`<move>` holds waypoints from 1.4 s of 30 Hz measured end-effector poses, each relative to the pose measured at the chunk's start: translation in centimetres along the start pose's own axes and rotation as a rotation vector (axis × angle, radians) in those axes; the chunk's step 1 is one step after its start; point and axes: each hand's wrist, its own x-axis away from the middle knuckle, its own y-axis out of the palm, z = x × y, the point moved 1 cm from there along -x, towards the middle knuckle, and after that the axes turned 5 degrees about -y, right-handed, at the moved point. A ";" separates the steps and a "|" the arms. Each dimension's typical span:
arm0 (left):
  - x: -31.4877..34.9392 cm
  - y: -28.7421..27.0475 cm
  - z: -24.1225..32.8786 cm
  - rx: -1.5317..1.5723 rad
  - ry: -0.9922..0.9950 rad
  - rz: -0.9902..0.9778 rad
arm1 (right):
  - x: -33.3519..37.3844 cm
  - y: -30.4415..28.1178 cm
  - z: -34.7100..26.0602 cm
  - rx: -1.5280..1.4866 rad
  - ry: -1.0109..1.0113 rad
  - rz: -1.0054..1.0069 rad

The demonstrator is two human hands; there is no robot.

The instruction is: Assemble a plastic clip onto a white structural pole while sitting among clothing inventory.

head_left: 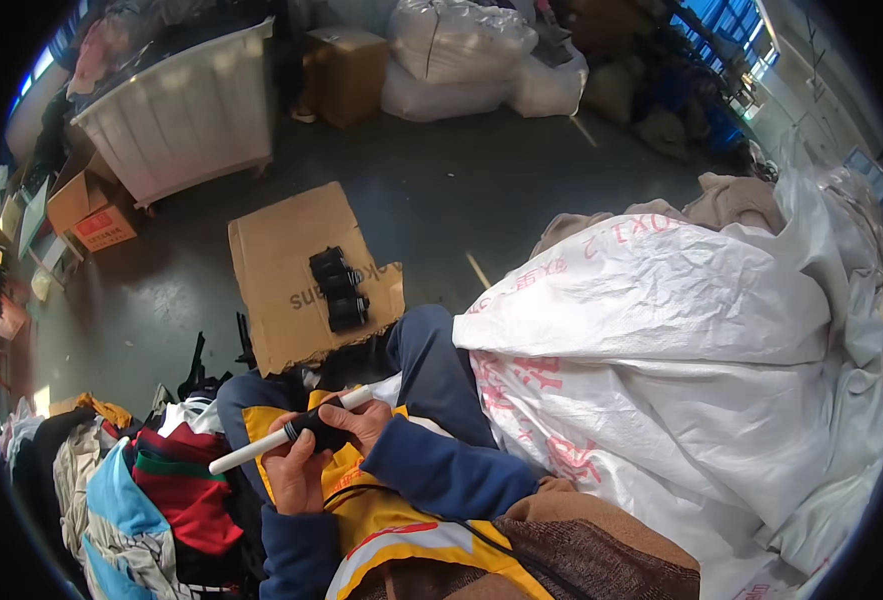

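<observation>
I counted one white rod with a black grip [291,432] | two hands on it, my left hand [296,478], my right hand [361,420] | one flattened cardboard sheet [286,250] | three black parts [339,290] on it | one white bin [186,115] | three cardboard boxes [346,70].

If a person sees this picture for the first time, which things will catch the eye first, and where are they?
The big white plastic sack with red print fills the right side. At the lower middle, the left hand and right hand hold a white rod with a black grip over a yellow garment. A flattened cardboard sheet lies on the dark floor above them, with black objects on it.
</observation>
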 end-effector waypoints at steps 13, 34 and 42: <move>-1.4 -0.7 -1.5 0.088 -0.055 0.055 | 0.0 0.3 -1.1 -0.128 -0.116 0.025; -0.6 -0.7 -0.2 0.150 0.015 0.030 | -0.8 0.2 -0.3 -0.065 -0.098 -0.066; -2.4 -1.6 -3.0 0.110 -0.153 -0.037 | -0.9 -1.4 -0.9 0.020 -0.156 -0.072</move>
